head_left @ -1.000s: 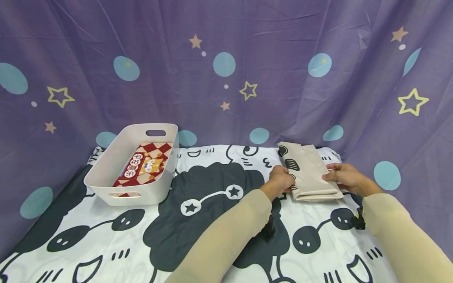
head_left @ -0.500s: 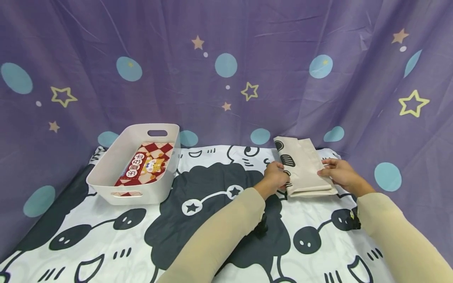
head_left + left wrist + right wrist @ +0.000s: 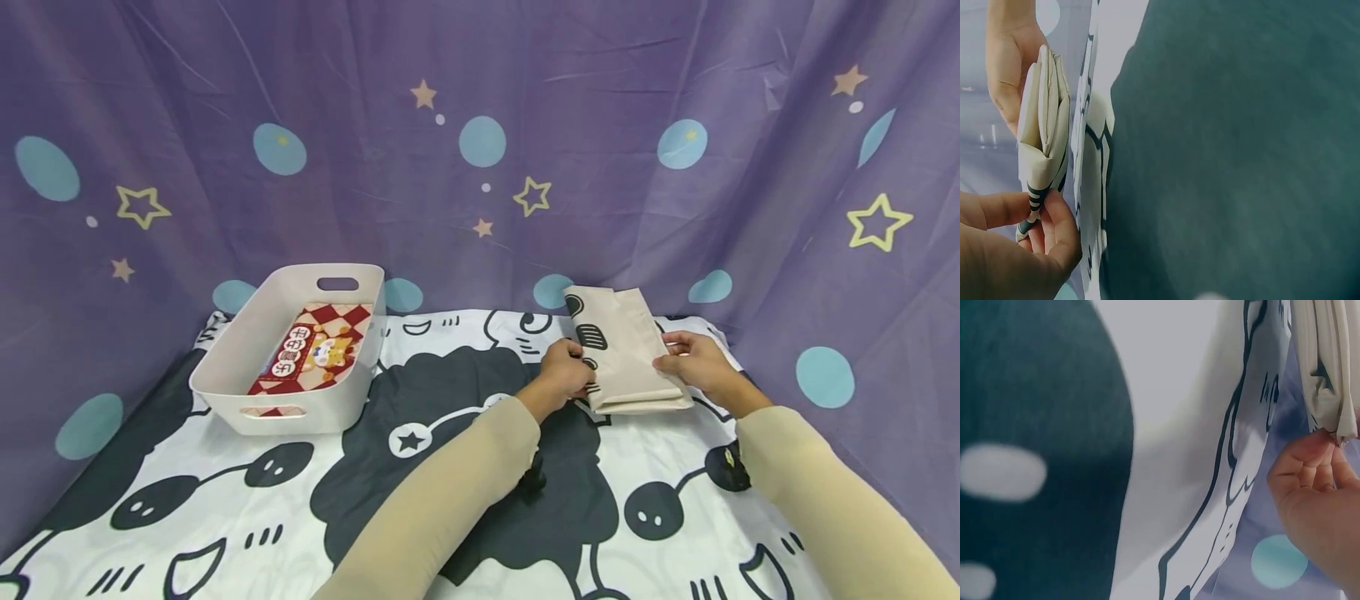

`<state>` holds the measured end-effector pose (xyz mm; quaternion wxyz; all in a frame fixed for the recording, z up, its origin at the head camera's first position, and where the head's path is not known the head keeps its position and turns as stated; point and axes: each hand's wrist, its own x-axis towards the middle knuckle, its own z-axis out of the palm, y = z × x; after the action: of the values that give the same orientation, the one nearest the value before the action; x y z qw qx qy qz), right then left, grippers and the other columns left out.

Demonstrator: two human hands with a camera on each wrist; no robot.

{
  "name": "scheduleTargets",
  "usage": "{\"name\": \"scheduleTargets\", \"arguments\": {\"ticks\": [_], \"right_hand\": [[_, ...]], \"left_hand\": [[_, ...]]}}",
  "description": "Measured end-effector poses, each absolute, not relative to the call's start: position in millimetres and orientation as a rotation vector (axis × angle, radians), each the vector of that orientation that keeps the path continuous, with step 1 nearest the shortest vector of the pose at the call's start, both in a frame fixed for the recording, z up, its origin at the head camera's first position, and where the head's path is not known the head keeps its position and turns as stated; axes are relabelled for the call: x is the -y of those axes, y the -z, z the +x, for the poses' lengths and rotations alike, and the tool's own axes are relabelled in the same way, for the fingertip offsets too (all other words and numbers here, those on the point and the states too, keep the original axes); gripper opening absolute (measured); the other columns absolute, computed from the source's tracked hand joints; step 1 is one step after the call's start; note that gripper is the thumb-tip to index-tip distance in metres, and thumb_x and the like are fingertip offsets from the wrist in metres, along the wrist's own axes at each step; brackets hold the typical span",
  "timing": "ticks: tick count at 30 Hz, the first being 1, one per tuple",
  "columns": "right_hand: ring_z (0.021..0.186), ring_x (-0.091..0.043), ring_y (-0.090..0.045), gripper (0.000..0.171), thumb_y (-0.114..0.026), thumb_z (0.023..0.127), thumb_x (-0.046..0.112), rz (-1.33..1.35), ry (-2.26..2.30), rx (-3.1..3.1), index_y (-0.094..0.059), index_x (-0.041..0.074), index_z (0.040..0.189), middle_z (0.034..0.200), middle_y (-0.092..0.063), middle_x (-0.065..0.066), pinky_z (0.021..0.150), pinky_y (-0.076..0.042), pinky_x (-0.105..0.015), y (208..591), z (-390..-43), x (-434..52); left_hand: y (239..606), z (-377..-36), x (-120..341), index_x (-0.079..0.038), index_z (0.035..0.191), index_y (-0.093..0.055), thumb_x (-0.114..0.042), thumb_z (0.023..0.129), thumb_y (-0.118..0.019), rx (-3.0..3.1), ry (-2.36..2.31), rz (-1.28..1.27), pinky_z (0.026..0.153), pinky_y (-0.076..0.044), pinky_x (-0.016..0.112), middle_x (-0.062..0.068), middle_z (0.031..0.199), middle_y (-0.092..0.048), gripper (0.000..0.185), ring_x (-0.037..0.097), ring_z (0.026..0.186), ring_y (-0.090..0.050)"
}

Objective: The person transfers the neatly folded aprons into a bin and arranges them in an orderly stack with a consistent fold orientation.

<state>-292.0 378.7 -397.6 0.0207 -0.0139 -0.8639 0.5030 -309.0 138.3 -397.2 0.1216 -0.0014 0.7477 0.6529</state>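
Observation:
A folded cream cloth (image 3: 626,350) with black printed shapes along its left side is held up by both hands, seemingly above the bed-like surface. My left hand (image 3: 566,371) pinches its left edge, thumb on top and fingers beneath. On the opposite edge, my right hand (image 3: 697,362) grips it between thumb and fingers. Several stacked layers of the cloth (image 3: 1044,119) show end-on in the left wrist view, with the left hand (image 3: 1029,244) at the near end. In the right wrist view the right hand (image 3: 1316,481) pinches the end of the folds.
A white plastic basket (image 3: 217,387) with handle slots stands at the left. Inside it lies a red-and-cream checked packet (image 3: 318,350) with a cartoon animal. Black-and-white printed fabric (image 3: 247,500) covers the surface, and a purple curtain (image 3: 375,192) hangs behind.
Both hands have carried the folded cloth leftward and slightly up and away. The grip on it looks the same. The basket and packet shift only slightly with the camera.

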Motion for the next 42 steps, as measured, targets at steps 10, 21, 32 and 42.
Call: {"name": "scheduleTargets", "arguments": {"ticks": [10,21,32,42], "right_hand": [[0.083,-0.010,-0.059,0.058,-0.074,0.088,0.004,0.003,-1.415,2.705,-0.050,-0.013,0.138,0.111,-0.060,-0.023,0.066,-0.054,-0.022,401,-297,-355],[0.086,-0.012,-0.060,0.056,-0.073,0.087,0.001,0.058,-1.417,2.679,-0.051,-0.014,0.136,0.107,-0.062,-0.023,0.068,-0.054,-0.021,406,-305,-333],[0.087,-0.018,-0.060,0.056,-0.073,0.085,0.002,0.062,-1.421,2.698,-0.052,-0.013,0.135,0.105,-0.062,-0.022,0.070,-0.052,-0.021,407,-310,-308],[0.087,-0.021,-0.061,0.055,-0.073,0.086,0.001,0.112,-1.423,2.713,-0.052,-0.013,0.135,0.103,-0.061,-0.020,0.070,-0.053,-0.023,406,-311,-285]], "left_hand": [[400,-314,-114,-0.003,0.118,-0.061,0.016,0.079,-0.069,-2.225,-1.852,-0.013,0.065,-0.062,0.042,0.009,0.092,-0.057,0.044,0.021,0.063,-0.062],[406,-318,-91,-0.004,0.118,-0.060,0.015,0.080,-0.069,-2.229,-1.872,0.011,0.063,-0.061,0.037,0.008,0.095,-0.058,0.043,0.020,0.072,-0.064],[405,-321,-65,-0.004,0.119,-0.060,0.015,0.080,-0.070,-2.262,-1.845,0.012,0.063,-0.061,0.036,0.009,0.094,-0.057,0.045,0.019,0.071,-0.061],[401,-317,-39,-0.001,0.120,-0.060,0.014,0.079,-0.069,-2.308,-1.832,0.064,0.067,-0.062,0.041,0.012,0.096,-0.060,0.045,0.021,0.072,-0.061]]}}
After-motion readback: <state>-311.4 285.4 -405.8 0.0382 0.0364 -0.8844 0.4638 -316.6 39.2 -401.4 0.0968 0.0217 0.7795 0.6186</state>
